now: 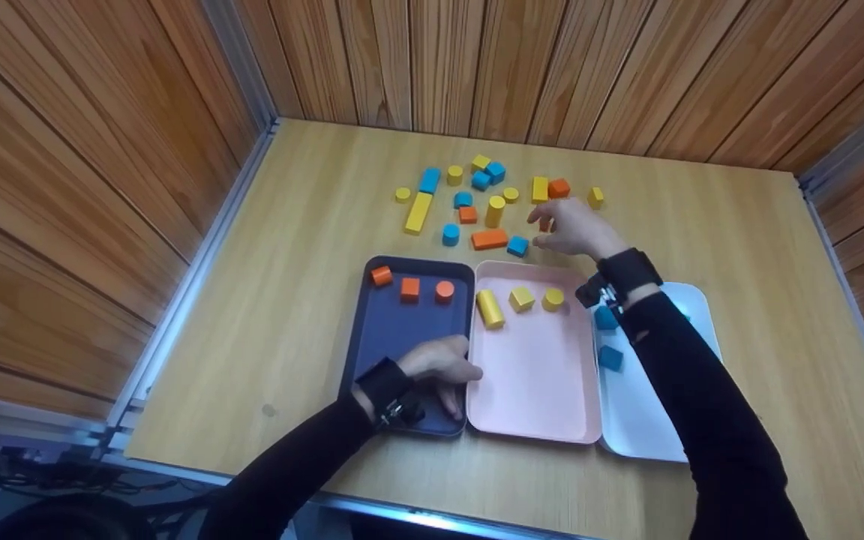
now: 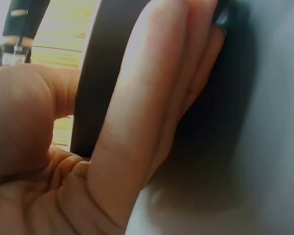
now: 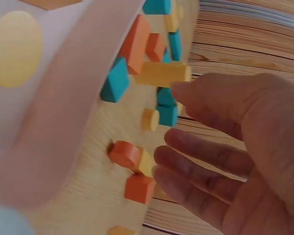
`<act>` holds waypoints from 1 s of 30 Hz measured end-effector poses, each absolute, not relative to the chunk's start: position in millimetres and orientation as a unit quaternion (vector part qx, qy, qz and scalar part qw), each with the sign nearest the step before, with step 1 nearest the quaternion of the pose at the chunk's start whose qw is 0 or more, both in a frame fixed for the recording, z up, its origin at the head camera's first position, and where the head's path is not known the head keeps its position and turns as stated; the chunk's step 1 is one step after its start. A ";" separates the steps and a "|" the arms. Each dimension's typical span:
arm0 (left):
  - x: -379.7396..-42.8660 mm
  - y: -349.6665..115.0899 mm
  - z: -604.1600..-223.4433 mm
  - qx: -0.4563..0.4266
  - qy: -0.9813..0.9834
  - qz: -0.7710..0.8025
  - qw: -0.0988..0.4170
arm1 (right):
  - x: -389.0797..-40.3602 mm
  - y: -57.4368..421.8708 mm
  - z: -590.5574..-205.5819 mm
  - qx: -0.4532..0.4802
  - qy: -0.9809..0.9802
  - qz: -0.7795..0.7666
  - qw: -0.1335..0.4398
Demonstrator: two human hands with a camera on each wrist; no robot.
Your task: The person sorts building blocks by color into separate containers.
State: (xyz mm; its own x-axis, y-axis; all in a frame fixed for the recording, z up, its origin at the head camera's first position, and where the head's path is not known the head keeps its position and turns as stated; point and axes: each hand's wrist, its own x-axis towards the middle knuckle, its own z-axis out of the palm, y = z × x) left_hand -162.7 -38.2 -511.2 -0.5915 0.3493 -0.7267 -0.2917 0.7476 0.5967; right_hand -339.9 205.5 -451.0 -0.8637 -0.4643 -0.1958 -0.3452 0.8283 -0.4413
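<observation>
My left hand (image 1: 443,364) grips the right-hand wall of the dark blue tray (image 1: 402,367), thumb over its rim and fingers inside. From the left wrist, the dark wall (image 2: 90,73) shows between thumb and fingers. Past the far edge of the pink tray (image 1: 533,390), my right hand (image 1: 574,227) hovers with spread fingers and nothing held. An orange cylinder (image 3: 124,153) lies just beyond its fingertips, partly covered by the hand in the head view. Around it are an orange cube (image 1: 559,188), a yellow block (image 1: 539,190) and a blue cube (image 1: 517,246).
Orange blocks (image 1: 409,290) lie in the dark blue tray, yellow ones (image 1: 521,299) in the pink tray. Blue blocks (image 1: 610,358) lie in the white tray (image 1: 646,427), which my right arm partly hides. Several mixed blocks (image 1: 417,214) are scattered before the wooden back wall (image 1: 439,67).
</observation>
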 end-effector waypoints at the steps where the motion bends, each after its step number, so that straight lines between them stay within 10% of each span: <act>1: -162.2 -37.5 -511.4 0.019 0.819 0.354 0.451 | -342.9 202.8 -454.0 -0.211 0.943 -0.197 0.163; 16: -160.3 -33.9 -510.6 0.014 0.813 0.354 0.462 | -357.3 171.7 -473.7 -0.175 0.941 -0.128 0.259; 30: -163.1 -39.1 -513.7 0.011 0.812 0.361 0.459 | -359.9 163.1 -490.5 -0.193 0.951 -0.127 0.205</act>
